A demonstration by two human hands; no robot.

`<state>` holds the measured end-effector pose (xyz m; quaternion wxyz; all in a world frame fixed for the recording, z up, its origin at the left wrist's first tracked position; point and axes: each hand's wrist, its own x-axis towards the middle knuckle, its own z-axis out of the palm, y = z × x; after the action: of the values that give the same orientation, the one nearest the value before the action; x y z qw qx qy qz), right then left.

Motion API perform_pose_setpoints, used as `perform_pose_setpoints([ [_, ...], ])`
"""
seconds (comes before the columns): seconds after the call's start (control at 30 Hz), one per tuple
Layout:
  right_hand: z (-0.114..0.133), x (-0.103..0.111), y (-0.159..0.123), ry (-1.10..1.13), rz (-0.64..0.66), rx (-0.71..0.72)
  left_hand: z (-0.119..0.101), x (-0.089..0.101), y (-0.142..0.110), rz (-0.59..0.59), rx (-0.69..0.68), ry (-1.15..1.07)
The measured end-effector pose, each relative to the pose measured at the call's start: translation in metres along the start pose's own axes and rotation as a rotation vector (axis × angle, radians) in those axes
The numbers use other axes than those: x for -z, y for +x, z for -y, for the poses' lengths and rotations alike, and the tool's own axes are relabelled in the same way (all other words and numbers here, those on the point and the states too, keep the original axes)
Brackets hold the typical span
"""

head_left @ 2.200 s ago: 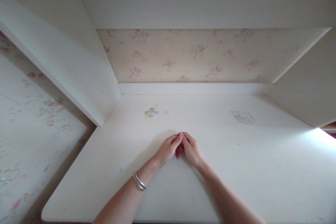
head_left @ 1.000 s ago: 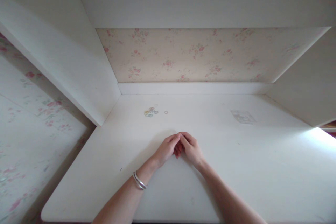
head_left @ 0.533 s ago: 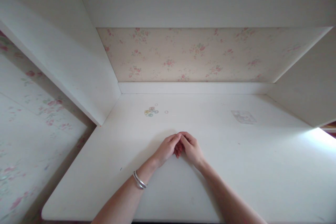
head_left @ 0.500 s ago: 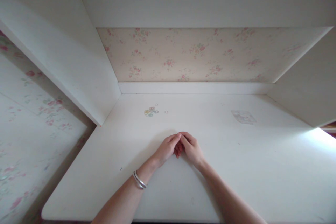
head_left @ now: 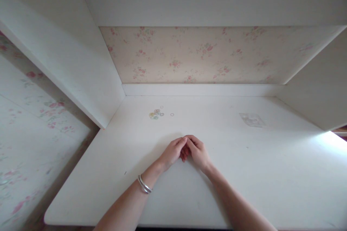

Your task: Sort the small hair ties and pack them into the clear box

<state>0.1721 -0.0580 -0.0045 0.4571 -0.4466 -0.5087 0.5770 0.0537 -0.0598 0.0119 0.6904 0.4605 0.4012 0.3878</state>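
My left hand [head_left: 172, 152] and my right hand [head_left: 199, 153] rest together on the white desk [head_left: 173, 202], near its middle. Their fingers are curled in and touch each other, with the thumbs meeting on top. I see no object in either hand, though the insides of the fingers are partly hidden. A silver bangle [head_left: 144, 184] circles my left wrist. Beyond my hands, to the left, lies a small cluster of thin rings [head_left: 155, 114] in yellow, green and grey tones. One single ring [head_left: 172, 114] lies just right of the cluster.
A flat, clear plastic bag [head_left: 251, 120] lies at the back right. White side panels [head_left: 73, 65] flank the desk on both sides, with a shelf [head_left: 189, 7] overhead. Floral wallpaper [head_left: 173, 56] covers the back wall. A small dark mark [head_left: 125, 173] shows left of my forearm.
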Motion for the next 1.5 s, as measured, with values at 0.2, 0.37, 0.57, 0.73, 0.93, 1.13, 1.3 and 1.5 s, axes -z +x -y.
perform_pose_setpoints([
  [0.2,-0.0011,0.0005,0.0002,-0.009,-0.003,-0.006,-0.0005,0.0000,-0.0003,-0.002,0.005,0.003],
  [0.37,0.0002,0.0002,0.0001,-0.018,-0.006,-0.006,-0.0013,-0.0004,-0.0009,-0.001,0.006,0.006],
  [0.57,0.0006,0.0003,0.0002,-0.010,0.007,-0.013,0.0002,0.0003,0.0000,0.003,-0.003,0.006],
  [0.73,0.0005,0.0000,0.0006,-0.005,0.012,-0.011,0.0009,0.0011,0.0003,0.010,-0.002,0.016],
  [0.93,0.0036,-0.0002,-0.0003,-0.007,0.015,-0.006,0.0017,0.0012,0.0004,0.003,-0.009,0.022],
  [1.13,0.0041,0.0005,-0.0007,-0.019,0.011,-0.011,0.0014,0.0013,0.0010,-0.002,0.006,0.019],
  [1.3,0.0048,0.0006,-0.0006,-0.017,0.024,-0.022,0.0005,0.0004,0.0004,-0.009,0.009,0.023],
  [1.5,0.0072,0.0046,-0.0006,-0.115,-0.043,0.050,-0.0019,0.0075,-0.0006,-0.104,-0.100,0.258],
])
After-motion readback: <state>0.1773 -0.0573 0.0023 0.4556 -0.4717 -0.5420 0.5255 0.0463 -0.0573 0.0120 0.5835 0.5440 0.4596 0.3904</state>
